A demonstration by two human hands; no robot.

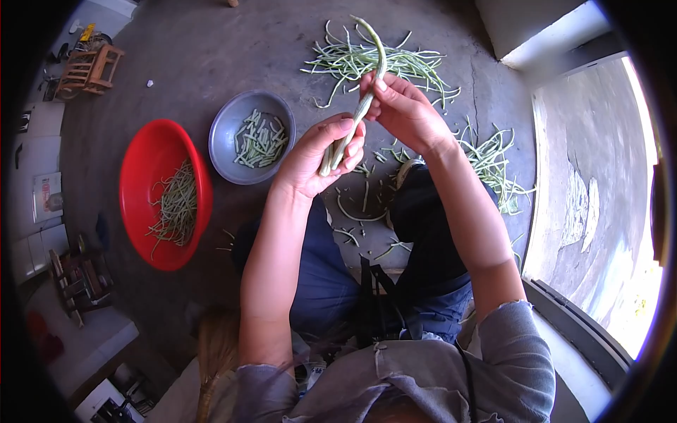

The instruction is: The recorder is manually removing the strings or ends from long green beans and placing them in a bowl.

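Between my two hands is a long pale-green bean pod (365, 106), slanting up and curving at its far tip. My left hand (322, 153) grips its lower end, with a short bean piece (326, 161) alongside in the same palm. Higher up the pod, my right hand (404, 108) pinches it between thumb and fingers. Beyond the hands, a heap of long green beans (365, 58) lies on the floor. Left of my left hand stands a grey metal basin (219, 143) holding short cut bean pieces (259, 140).
A red plastic basin (140, 174) with a heap of thin long beans (177, 206) stands far left. More beans (494, 158) lie by my right forearm, near the doorway. Bean scraps (365, 214) litter the floor between my legs. A straw broom (217, 338) and a wooden chair (92, 69) are leftward.
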